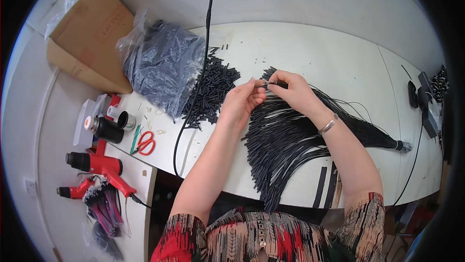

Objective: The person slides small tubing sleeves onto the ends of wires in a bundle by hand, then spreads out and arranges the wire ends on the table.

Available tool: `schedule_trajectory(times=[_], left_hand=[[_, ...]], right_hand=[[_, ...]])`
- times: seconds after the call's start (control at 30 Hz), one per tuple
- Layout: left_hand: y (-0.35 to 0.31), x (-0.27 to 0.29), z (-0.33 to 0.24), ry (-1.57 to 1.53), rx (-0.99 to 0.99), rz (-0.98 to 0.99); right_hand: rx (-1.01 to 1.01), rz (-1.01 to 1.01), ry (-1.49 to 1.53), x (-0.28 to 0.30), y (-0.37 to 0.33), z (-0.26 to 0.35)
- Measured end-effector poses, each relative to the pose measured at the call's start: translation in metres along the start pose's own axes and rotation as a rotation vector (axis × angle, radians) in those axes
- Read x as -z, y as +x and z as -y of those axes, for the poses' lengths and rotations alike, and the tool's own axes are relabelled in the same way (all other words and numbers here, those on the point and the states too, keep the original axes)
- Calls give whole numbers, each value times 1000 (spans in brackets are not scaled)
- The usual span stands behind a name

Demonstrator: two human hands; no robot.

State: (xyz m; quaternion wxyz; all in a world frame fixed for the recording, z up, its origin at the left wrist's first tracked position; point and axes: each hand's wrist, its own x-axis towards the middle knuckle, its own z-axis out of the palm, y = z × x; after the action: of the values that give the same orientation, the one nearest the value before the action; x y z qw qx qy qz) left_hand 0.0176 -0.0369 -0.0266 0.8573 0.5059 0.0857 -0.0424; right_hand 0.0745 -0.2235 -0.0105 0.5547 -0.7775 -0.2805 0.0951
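Both my hands meet over the far end of a big fanned bundle of black cables (281,141). Thumb and fingertips of my left hand (239,101) pinch a small dark piece (260,85), which looks like one of the short black tubes. Close against it, my right hand (296,95) is closed in a pinch on the end of a black cable; the fingers partly hide that end. Left of my left hand lies a heap of short black tubes (211,87). Toward the right, the cables gather into a tied end (403,146).
A clear plastic bag of black pieces (164,63) and a cardboard box (92,39) stand at the back left. Red scissors (145,143), a black bottle (107,129) and a red heat gun (104,165) are at left. A black cord (194,102) hangs across the view.
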Motion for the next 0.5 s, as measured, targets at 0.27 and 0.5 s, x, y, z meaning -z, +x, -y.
schedule_trajectory(times=[0.27,0.5], left_hand=[[3,-2,3,46,18,20],[3,0,3,75,11,4]], right_hand=[[35,7,34,-2,-1,-10],[-19,7,34,-2,-1,-4]])
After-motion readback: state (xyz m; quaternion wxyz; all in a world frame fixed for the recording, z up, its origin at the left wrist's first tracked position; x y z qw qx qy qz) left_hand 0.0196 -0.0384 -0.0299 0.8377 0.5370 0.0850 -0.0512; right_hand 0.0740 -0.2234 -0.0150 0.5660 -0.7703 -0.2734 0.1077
